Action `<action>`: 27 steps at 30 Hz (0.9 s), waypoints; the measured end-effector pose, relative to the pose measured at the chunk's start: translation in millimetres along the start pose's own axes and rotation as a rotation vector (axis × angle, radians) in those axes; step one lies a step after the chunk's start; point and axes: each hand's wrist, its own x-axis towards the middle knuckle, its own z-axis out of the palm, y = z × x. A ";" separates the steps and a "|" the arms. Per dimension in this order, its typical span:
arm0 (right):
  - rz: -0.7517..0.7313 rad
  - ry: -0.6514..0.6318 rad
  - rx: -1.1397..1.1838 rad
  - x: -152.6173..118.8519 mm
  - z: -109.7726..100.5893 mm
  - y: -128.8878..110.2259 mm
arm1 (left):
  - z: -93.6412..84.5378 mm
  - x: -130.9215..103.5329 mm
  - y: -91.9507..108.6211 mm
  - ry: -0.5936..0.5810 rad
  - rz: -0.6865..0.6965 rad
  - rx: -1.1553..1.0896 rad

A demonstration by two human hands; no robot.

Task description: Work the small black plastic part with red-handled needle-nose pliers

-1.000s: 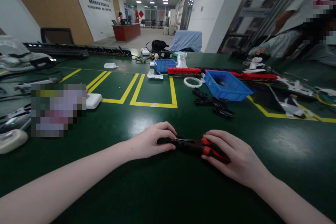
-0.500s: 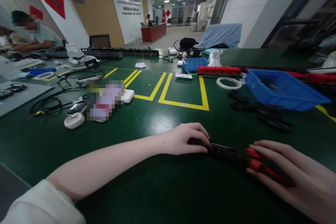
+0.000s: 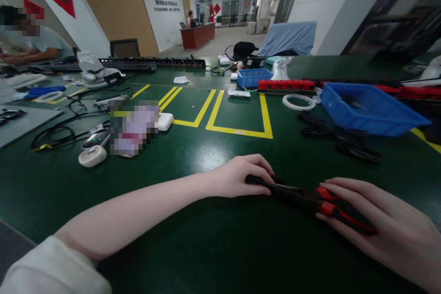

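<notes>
My right hand is closed round the red-and-black handles of a pair of pliers, low on the right. The dark jaws point left, toward my left hand. Between the thumb and fingers of that hand is a slim black piece, whose kind I cannot make out. A thin shiny metal edge shows between the fingertips and the pliers. Where the jaws end and the black piece begins is too dark to tell. Both hands are just above or on the green table.
Black cables lie beside a blue bin on the right, near a white ring. A phone, a white case and a cream-coloured rounded object sit on the left. Yellow tape marks the table. A person sits far left.
The view has shifted slightly, so the scene sits a little higher and further left. My hands keep their grips, and the pliers appear slightly closer to my left hand.
</notes>
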 end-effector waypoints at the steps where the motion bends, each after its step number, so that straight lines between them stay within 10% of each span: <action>1: 0.001 -0.001 -0.002 -0.3 -0.7 0.0 | 0.2 -0.1 0.0 0.000 -0.002 0.000; 27: 0.004 0.034 -0.044 4.4 -1.1 -2.0 | 0.5 0.0 -2.0 0.032 -0.003 -0.024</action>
